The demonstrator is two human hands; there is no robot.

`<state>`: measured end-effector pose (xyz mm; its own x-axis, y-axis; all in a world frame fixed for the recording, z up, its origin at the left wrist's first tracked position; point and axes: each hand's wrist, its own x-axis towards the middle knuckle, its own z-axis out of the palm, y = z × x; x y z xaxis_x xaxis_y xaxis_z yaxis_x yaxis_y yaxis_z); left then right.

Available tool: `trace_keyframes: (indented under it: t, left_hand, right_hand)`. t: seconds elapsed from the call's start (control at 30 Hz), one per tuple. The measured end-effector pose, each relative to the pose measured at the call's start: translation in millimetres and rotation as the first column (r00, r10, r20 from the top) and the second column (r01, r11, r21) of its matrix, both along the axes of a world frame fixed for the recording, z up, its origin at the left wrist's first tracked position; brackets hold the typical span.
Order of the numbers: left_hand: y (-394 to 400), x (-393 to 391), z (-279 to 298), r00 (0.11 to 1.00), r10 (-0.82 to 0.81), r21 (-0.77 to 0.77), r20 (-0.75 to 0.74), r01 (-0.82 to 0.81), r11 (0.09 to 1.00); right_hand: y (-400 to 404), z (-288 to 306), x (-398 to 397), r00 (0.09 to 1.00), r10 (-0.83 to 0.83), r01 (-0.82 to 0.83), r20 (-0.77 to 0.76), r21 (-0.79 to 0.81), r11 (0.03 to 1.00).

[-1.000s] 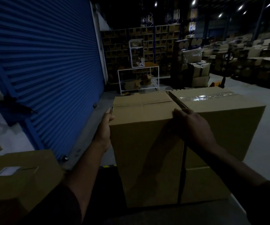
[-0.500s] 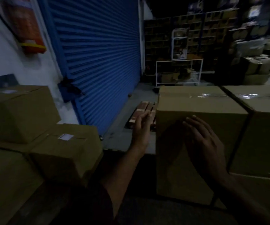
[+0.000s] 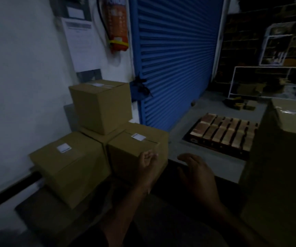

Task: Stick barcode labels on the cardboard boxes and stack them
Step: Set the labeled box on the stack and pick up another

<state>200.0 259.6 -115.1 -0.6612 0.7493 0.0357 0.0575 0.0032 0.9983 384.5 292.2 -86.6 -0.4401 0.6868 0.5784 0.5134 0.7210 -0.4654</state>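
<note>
While the labelled boxes (image 3: 136,148) sit stacked by the wall left of my view, both grips hang loose holding nothing: left hand (image 3: 148,164), right hand (image 3: 197,172). Another tall box (image 3: 284,157) crowds the right, blue shutter (image 3: 175,56) behind.

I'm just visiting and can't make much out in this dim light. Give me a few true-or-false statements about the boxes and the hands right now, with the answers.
1. Both hands are empty. True: the left hand and right hand hold nothing.
2. The top box rests on other boxes. True.
3. The front left box has no label. False: a white label sits on its top.
4. The shutter is red. False: it is blue; the red thing is the fire extinguisher on the wall.
5. The right hand grips the tall box at right. False: it hangs in the air, apart from it.
</note>
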Motion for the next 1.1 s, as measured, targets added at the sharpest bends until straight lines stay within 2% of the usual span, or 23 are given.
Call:
trace_keyframes:
  t: [0.13,0.23,0.37,0.5,0.6,0.7,0.83,0.9,0.97,1.1]
  left_hand:
    - [-11,-92,-21,0.999,0.035,-0.057,-0.016,-0.036,0.998]
    - [-10,-157,-33,0.998,0.035,-0.110,-0.055,-0.041,0.993]
    - [9,-236,-43,0.997,0.019,-0.203,-0.073,-0.034,0.979]
    - [36,-284,-44,0.981,-0.036,-0.311,-0.190,-0.026,0.950]
    - [54,-299,-49,0.969,-0.111,-0.368,-0.220,0.023,0.929]
    - [67,-303,-61,0.944,-0.178,-0.421,-0.279,0.046,0.906]
    - [76,-312,-71,0.947,-0.148,-0.435,-0.285,0.010,0.900]
    - [77,-313,-78,0.923,-0.232,-0.537,-0.306,0.034,0.843]
    - [69,-300,-76,0.920,-0.293,-0.579,-0.259,0.094,0.810]
    - [45,-263,-89,0.913,-0.233,-0.501,-0.335,0.036,0.865]
  right_hand:
    - [10,-20,-80,0.999,0.043,-0.038,0.034,-0.137,0.990]
    - [14,-34,-136,1.000,0.008,-0.007,0.004,-0.255,0.967]
    - [30,-53,-199,0.992,-0.125,0.114,-0.001,-0.390,0.914]
    - [55,-83,-228,0.967,-0.232,0.254,0.106,-0.502,0.827]
    - [74,-110,-231,0.963,-0.257,0.251,0.079,-0.603,0.757]
    - [97,-143,-225,0.972,-0.225,0.217,0.072,-0.647,0.731]
    - [70,-102,-224,0.967,-0.243,0.235,0.079,-0.648,0.724]
    - [58,-89,-216,0.950,-0.301,0.277,0.081,-0.662,0.697]
    - [43,-80,-204,0.938,-0.338,0.299,0.077,-0.672,0.677]
    - [-6,-73,-164,0.918,-0.393,0.325,0.047,-0.659,0.679]
